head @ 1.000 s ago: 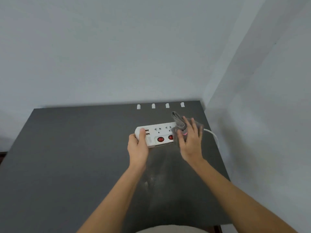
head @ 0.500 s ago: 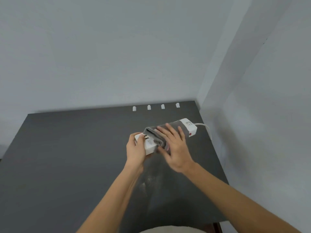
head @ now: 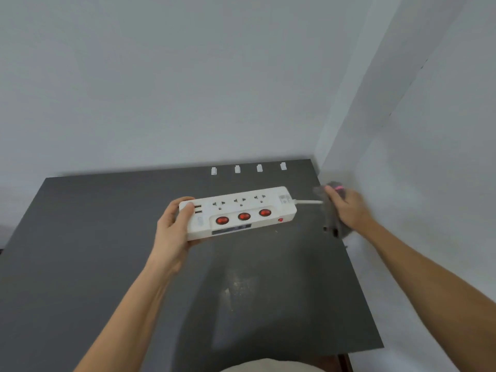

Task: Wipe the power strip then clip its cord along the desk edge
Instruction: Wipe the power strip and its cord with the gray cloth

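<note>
The white power strip [head: 241, 210] with three red switches and several sockets is held at its left end by my left hand [head: 173, 226], slightly above the dark desk [head: 107, 251]. Its white cord [head: 308, 202] leaves the right end toward the desk's right edge. My right hand [head: 349, 208] is off the strip, over the right desk edge, closed on a grey cloth [head: 332, 218] that is motion-blurred. Several small white cord clips [head: 248, 168] sit in a row along the desk's back edge.
White walls stand directly behind the desk and close along its right side, forming a corner at the back right. The desk's front edge is near my body at the bottom of the view.
My right hand with the cloth swept left along the strip's top, then right and off its cord end. The strip's whole top now shows. My left hand kept its hold.
</note>
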{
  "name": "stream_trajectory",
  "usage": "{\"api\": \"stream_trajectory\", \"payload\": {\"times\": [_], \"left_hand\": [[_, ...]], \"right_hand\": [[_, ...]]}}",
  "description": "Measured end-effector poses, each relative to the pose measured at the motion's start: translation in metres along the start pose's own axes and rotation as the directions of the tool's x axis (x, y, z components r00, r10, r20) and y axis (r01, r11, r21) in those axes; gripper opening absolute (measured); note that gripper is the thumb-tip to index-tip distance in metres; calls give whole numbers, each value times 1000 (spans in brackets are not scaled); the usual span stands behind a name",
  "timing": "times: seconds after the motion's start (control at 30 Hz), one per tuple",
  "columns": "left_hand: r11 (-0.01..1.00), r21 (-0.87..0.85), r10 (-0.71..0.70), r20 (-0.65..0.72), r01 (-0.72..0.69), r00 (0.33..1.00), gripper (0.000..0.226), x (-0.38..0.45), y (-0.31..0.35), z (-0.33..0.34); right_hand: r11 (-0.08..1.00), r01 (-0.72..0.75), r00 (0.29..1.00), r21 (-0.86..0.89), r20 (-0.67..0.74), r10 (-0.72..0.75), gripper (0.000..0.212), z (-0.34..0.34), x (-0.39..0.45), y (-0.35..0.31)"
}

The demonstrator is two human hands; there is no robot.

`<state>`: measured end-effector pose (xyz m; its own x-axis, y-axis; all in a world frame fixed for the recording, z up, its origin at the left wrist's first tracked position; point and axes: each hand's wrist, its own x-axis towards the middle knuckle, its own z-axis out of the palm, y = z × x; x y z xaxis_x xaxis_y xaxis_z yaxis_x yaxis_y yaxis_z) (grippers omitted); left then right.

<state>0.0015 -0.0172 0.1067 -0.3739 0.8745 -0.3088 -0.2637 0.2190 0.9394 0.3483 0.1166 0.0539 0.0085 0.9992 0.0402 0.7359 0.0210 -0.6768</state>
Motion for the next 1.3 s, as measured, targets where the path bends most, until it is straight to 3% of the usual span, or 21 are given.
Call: {"api": "stream_trajectory", "payload": {"times": [0.07,0.13,0.27,0.37,0.5,0.63,0.7,0.77,0.83,0.97,1.07,1.3], "left_hand": [[1000,12,6,-2,-6,1000,16,0,1,-9],[999,41,2,14,-2,1000,16,1,-3,-3],[990,137,16,74,-26,997,15,6,-7,23],[991,137,-7,85,-5,996,15,13,-4,8],[989,120,-94,49,87,994,18,21,-15,-18],[986,92,-145,45,140,988,18,42,-14,-29],[983,110,-165,146,150,975,32,60,-13,-34],[965,233,-173,225,119,959,74,84,-16,-37],[913,404,-157,229,53,961,97,108,-21,-38],[801,599,-71,128,-20,989,92,160,-35,-45],[594,800,-6,103,-79,995,93,197,-48,-55],[409,908,-9,100,-87,995,96,259,-72,-65]], "right_hand": [[989,-123,989,-86,-96,114,61,-23,3,26],[977,-192,980,-95,-74,186,65,-17,4,16],[996,-51,984,74,173,37,62,40,-14,-34],[999,19,981,-46,193,-10,74,33,-10,-5],[985,-22,997,-171,74,35,77,-7,10,49],[987,-102,994,-123,-48,97,83,-28,35,70],[991,-100,995,-88,-34,97,79,-25,56,62],[995,-83,997,-59,-3,83,75,-16,74,47],[994,-81,995,-74,46,85,66,-3,90,38],[989,-117,981,-92,146,130,55,23,121,39],[985,-141,976,-101,151,155,55,45,141,46],[972,-223,960,-77,159,232,30,88,167,51]]}}
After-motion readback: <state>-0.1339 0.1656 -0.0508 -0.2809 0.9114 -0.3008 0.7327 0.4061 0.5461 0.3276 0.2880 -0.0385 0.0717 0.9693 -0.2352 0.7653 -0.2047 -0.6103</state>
